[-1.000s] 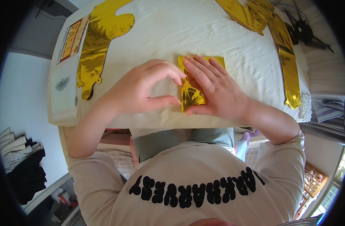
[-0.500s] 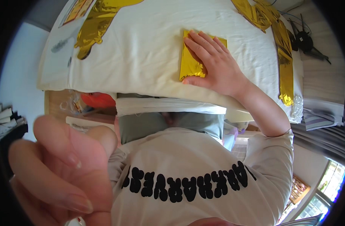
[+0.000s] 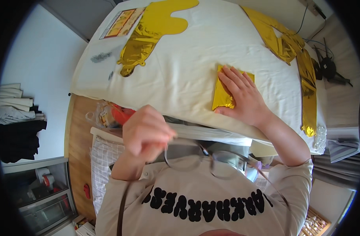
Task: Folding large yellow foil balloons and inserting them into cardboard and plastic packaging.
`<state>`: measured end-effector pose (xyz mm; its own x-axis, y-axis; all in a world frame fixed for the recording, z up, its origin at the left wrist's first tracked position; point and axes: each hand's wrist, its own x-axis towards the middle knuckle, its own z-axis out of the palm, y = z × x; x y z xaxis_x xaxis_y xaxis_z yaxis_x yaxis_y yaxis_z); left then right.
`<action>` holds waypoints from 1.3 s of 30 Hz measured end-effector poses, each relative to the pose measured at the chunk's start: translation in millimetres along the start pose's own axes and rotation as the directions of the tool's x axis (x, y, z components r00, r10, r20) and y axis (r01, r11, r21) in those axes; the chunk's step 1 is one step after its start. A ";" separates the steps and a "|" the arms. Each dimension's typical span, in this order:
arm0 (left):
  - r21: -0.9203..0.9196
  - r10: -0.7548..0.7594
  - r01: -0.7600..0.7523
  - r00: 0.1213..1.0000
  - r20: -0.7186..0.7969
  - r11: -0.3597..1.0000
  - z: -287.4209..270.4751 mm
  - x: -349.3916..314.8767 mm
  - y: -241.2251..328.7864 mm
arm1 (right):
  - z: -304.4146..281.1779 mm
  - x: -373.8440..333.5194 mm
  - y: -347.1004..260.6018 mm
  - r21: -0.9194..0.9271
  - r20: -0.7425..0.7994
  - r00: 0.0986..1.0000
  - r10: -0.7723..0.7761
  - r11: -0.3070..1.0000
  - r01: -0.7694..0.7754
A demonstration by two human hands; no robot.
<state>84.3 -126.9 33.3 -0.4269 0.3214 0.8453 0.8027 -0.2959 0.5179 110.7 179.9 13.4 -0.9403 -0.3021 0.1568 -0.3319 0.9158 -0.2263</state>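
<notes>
My left hand [image 3: 146,133] is raised in front of my chest, closed on a pair of eyeglasses [image 3: 206,152]. It pinches them near one corner of the frame, and their temples point down toward me. My right hand [image 3: 245,96] lies flat, fingers stretched, on a folded square of shiny gold foil [image 3: 222,97] near the front edge of the table [image 3: 184,84]. The palm hides much of that foil. A flat gold foil balloon [image 3: 138,43] lies at the far left, and another crumpled gold foil piece [image 3: 308,86] runs along the right side.
Beside the left balloon lies a printed sheet [image 3: 121,23] in a clear sleeve. A black device [image 3: 328,67] with cables is beyond the table's right edge. Below the front edge, a red bag [image 3: 121,114] and plastic packaging sit. Dark clothes [image 3: 20,139] are at the far left.
My left hand has moved away from close to the camera, toward the table, and the eyeglasses now show in it. The view has shifted; my right hand stays on the folded foil.
</notes>
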 end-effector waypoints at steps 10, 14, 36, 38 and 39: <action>0.033 -0.927 0.938 0.347 -0.143 0.346 -35.2 15.1 -46.2 | -5.5 3.1 -1.1 -0.030 0.032 0.999 0.037 0.999 -0.036; 0.197 -0.937 0.946 0.295 -0.187 0.258 -22.9 24.7 -37.4 | -6.2 3.6 -2.4 -0.029 0.031 0.999 0.027 0.999 -0.026; 0.532 0.090 -0.231 0.956 0.278 0.814 47.0 124.1 81.2 | 1.8 2.7 3.8 -0.029 -0.019 1.000 -0.023 0.999 0.023; 0.549 0.142 -0.311 0.934 0.329 0.775 49.9 130.8 84.1 | 1.0 1.0 3.7 -0.028 -0.017 1.000 -0.025 0.999 0.025; 0.552 0.170 -0.355 0.918 0.357 0.754 47.9 134.6 81.1 | 0.4 0.5 4.5 -0.031 -0.019 0.999 -0.029 0.999 0.029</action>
<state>111.9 -64.6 182.8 -0.1066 0.5660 0.8175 0.9870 0.1598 0.0181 108.7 183.8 12.1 -0.9286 -0.3235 0.1820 -0.3562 0.9146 -0.1916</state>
